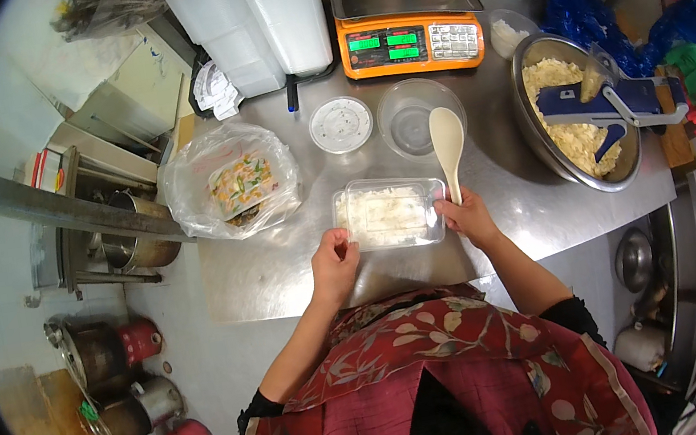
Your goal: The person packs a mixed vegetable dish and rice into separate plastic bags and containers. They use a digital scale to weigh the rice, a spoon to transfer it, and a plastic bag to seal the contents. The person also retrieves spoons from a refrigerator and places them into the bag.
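Note:
A clear rectangular plastic box (385,239) holding white, shredded-looking food stands near the steel table's front edge. Over it lies a clear plastic lid (396,200), shifted slightly right of the box. My left hand (336,263) pinches the left side of the box and lid. At the right side, my right hand (473,219) grips the lid's edge together with the handle of a cream-coloured serving spoon (447,135), whose bowl points away from me. Just behind the box is a round clear plastic bowl (394,99), partly overlapped by the spoon.
A large steel bowl (525,116) of pale food stands right, a blue-and-grey slicer (581,103) across it. Behind are an orange digital scale (410,43) and stacked clear containers (288,17). Left are a plastic bag (190,200) with a vegetable box and a round tub (341,125).

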`<state>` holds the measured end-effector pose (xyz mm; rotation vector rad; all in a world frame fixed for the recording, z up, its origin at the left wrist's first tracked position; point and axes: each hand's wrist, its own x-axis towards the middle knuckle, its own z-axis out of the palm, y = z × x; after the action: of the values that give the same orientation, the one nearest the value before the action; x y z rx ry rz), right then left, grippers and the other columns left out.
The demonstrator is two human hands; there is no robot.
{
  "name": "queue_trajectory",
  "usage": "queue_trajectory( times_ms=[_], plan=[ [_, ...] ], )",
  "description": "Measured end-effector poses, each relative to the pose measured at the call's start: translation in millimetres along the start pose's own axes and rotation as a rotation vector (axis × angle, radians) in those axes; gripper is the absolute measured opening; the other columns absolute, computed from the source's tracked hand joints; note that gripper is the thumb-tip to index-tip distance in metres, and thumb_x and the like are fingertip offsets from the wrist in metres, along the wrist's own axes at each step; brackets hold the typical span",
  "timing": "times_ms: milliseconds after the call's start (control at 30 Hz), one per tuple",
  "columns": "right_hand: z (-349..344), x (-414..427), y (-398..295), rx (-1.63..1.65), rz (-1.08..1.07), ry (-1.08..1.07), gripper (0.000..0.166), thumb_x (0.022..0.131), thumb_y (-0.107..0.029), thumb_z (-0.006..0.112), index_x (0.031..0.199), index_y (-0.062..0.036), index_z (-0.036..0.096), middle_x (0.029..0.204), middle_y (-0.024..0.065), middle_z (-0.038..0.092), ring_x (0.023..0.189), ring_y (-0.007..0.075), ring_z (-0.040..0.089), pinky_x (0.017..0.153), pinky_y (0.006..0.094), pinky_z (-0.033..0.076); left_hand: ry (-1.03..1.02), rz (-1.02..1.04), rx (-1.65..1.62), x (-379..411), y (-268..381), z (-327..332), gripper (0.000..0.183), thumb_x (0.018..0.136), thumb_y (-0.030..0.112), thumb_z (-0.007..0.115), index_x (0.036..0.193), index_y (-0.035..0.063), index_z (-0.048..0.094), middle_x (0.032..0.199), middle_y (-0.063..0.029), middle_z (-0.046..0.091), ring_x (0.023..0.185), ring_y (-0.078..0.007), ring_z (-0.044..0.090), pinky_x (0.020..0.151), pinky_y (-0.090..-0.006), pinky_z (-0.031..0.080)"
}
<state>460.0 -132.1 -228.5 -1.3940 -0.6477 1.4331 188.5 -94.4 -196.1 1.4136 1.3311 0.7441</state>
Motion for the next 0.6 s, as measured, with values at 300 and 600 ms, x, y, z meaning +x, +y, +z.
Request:
queue_trajectory(
  times_ms=[300, 600],
  plan=[
    [28.2, 17.7, -7.3, -0.132, -0.092, 0.019, 0.032, 0.078, -0.013, 0.065, 0.107, -0.0064, 0.054, 0.079, -0.0004, 0.052, 0.056, 0.0064, 0.048, 0.048, 0.0201, 0.041, 0.208, 0.056, 0.051, 7.3, -55.3, -4.9, 0.008, 0.081, 0.006, 0.057, 0.085, 0.0027, 0.051, 0.070, -0.0032, 0.053, 0.059, -0.0108, 0.049, 0.056, -0.0239, 0.042],
    [25.0, 29.5, 3.7, -0.060, -0.058, -0.018, 0.033, 0.080, -0.012, 0.063, 0.111, -0.0032, 0.053, 0.069, -0.0019, 0.051, 0.053, 0.0059, 0.046, 0.047, 0.0210, 0.039, 0.140, -0.391, -0.615, 3.5, -29.7, -8.5, 0.016, 0.082, 0.001, 0.058, 0.091, 0.0031, 0.045, 0.076, -0.0076, 0.054, 0.062, -0.0160, 0.057, 0.054, -0.0275, 0.049]
  ],
)
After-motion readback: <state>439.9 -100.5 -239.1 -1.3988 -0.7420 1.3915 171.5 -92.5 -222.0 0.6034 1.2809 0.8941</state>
